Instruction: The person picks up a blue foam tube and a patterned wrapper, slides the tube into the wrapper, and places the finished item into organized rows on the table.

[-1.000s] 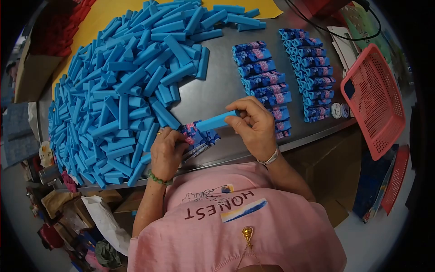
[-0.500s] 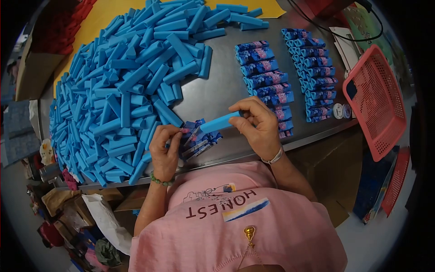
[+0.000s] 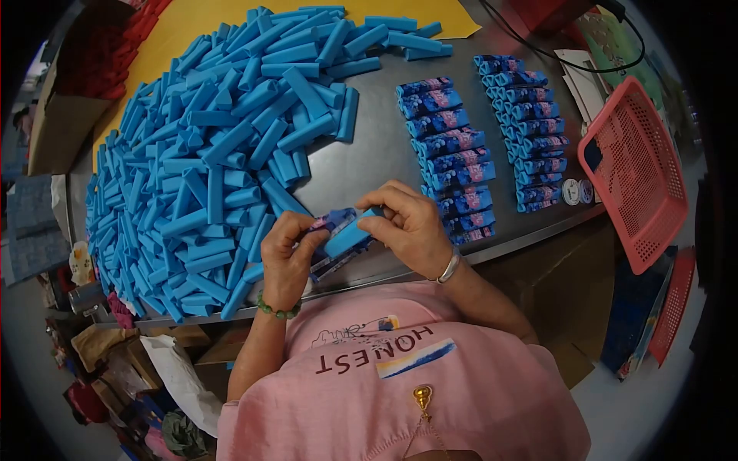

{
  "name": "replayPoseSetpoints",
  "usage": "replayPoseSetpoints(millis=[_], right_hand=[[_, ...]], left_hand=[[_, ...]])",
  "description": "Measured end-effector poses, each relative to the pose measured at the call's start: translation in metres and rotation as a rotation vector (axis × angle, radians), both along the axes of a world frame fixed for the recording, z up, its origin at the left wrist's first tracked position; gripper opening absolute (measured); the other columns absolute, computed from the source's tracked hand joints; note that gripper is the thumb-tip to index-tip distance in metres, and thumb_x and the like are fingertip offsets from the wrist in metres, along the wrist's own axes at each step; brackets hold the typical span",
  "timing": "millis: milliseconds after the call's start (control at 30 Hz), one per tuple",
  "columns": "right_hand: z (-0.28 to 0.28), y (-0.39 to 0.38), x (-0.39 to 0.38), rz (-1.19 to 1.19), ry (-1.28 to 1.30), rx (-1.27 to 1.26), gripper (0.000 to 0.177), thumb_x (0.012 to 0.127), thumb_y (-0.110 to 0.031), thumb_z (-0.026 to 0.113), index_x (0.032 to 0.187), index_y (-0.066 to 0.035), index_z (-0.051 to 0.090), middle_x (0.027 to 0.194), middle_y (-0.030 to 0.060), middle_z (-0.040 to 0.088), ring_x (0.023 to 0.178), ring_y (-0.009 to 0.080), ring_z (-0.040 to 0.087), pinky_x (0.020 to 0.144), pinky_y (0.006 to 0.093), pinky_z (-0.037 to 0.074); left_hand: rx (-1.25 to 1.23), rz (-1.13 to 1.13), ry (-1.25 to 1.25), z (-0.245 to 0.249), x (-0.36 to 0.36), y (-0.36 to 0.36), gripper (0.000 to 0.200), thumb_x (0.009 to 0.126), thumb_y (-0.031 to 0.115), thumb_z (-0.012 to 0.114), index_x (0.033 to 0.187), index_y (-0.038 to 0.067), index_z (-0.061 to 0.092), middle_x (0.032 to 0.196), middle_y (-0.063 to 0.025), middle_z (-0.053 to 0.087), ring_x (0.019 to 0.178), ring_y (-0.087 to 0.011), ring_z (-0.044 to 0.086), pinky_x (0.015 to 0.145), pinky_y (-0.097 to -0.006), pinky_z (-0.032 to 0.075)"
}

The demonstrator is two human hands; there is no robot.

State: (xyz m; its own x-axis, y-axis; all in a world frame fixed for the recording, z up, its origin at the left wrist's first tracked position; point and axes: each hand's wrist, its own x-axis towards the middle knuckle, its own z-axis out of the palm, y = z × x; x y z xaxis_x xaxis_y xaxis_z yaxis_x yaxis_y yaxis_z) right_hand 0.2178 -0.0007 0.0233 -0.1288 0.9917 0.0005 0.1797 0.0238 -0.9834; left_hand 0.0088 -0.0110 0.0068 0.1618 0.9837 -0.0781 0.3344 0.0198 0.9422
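Observation:
My left hand, with a green bead bracelet, pinches the edge of a dark blue and pink printed wrapper near the table's front edge. My right hand grips the far end of a plain light-blue triangular foam stick. The stick lies against the printed wrapper, between both hands. To the left spreads a large pile of the same blue sticks. Right of my hands, a column of wrapped sticks lies on the table, and a second wrapped column lies beyond it.
The metal table has a yellow sheet under the pile's back. A pink perforated basket leans at the right edge near two small round tins. A cardboard box of red pieces stands at far left. A black cable curves at the back.
My right hand has moved left and lowered the blue stick onto the printed wrapper. My left hand keeps its pinch on the wrapper, whose edge is now raised beside the stick.

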Motion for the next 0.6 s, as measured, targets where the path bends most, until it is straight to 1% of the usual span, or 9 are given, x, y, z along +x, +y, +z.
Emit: replayPoseSetpoints(millis=[33,100,133,200,233,300,433,500,600], right_hand=[[0.002,0.000,0.003,-0.001,-0.003,0.001,0.015,0.075,-0.005,0.070,0.089,0.000,0.066,0.078,0.0056,0.056,0.054,0.0102,0.049,0.049,0.0259,0.039],[0.007,0.001,0.014,-0.040,0.026,0.029,0.012,0.079,-0.003,0.068,0.091,0.000,0.066,0.080,0.0032,0.057,0.057,0.0073,0.052,0.049,0.0224,0.040],[0.011,0.001,0.019,-0.037,0.026,0.029,0.012,0.079,-0.003,0.068,0.091,0.000,0.066,0.080,0.0032,0.057,0.057,0.0073,0.052,0.049,0.0224,0.040],[0.020,0.003,0.029,-0.117,0.411,-0.150,0.011,0.083,-0.001,0.065,0.093,0.000,0.066,0.081,0.0017,0.057,0.061,0.0053,0.056,0.051,0.0183,0.043],[0.020,0.004,0.034,-0.119,0.409,-0.150,0.011,0.083,-0.001,0.065,0.093,0.000,0.066,0.081,0.0017,0.057,0.061,0.0053,0.056,0.051,0.0183,0.043],[0.019,0.009,0.042,-0.132,0.413,-0.155,0.011,0.085,0.000,0.063,0.095,0.000,0.065,0.083,0.0017,0.056,0.065,0.0054,0.058,0.052,0.0157,0.045],[0.015,0.010,0.038,-0.088,0.367,-0.107,0.012,0.084,0.000,0.064,0.096,0.000,0.064,0.085,0.0027,0.055,0.064,0.0048,0.057,0.051,0.0160,0.044],[0.014,0.008,0.034,-0.103,0.294,-0.027,0.012,0.084,0.001,0.064,0.097,0.001,0.064,0.086,0.0026,0.054,0.064,0.0047,0.057,0.051,0.0158,0.044],[0.016,0.007,0.029,-0.150,0.292,0.026,0.012,0.085,0.002,0.063,0.097,0.001,0.064,0.086,0.0023,0.053,0.064,0.0045,0.056,0.051,0.0160,0.044]], left_hand=[[0.001,-0.001,-0.003,0.002,0.000,0.002,0.002,0.085,-0.002,0.063,0.086,-0.004,0.063,0.084,-0.0032,0.054,0.074,-0.0091,0.050,0.067,-0.0210,0.041],[0.001,0.035,-0.033,0.007,0.000,0.006,0.003,0.082,-0.002,0.063,0.081,-0.003,0.062,0.077,-0.0053,0.055,0.071,-0.0129,0.052,0.063,-0.0250,0.042],[0.000,0.038,-0.033,0.008,-0.003,0.006,0.003,0.082,-0.002,0.063,0.081,-0.003,0.062,0.077,-0.0053,0.055,0.071,-0.0129,0.052,0.063,-0.0250,0.042],[-0.029,-0.033,-0.025,0.008,-0.009,0.007,0.005,0.086,-0.002,0.061,0.087,-0.005,0.065,0.082,-0.0035,0.055,0.073,-0.0100,0.051,0.065,-0.0224,0.042],[-0.030,-0.034,-0.027,0.009,-0.008,0.008,0.005,0.086,-0.002,0.061,0.087,-0.005,0.065,0.082,-0.0035,0.055,0.073,-0.0100,0.051,0.065,-0.0224,0.042],[0.052,-0.092,0.041,0.012,-0.006,0.009,0.007,0.083,-0.003,0.063,0.088,-0.002,0.067,0.079,-0.0063,0.057,0.069,-0.0150,0.054,0.061,-0.0250,0.042],[0.125,-0.117,0.118,0.021,0.003,0.006,0.011,0.081,-0.005,0.063,0.090,-0.002,0.068,0.081,-0.0075,0.058,0.069,-0.0161,0.055,0.060,-0.0252,0.043],[0.204,-0.107,0.213,0.030,0.009,0.005,0.013,0.080,-0.007,0.063,0.091,-0.003,0.068,0.083,-0.0081,0.058,0.069,-0.0162,0.057,0.060,-0.0256,0.044],[0.192,-0.077,0.144,0.022,0.009,0.006,0.012,0.081,-0.006,0.063,0.091,-0.003,0.068,0.083,-0.0078,0.058,0.068,-0.0161,0.055,0.059,-0.0248,0.043]])
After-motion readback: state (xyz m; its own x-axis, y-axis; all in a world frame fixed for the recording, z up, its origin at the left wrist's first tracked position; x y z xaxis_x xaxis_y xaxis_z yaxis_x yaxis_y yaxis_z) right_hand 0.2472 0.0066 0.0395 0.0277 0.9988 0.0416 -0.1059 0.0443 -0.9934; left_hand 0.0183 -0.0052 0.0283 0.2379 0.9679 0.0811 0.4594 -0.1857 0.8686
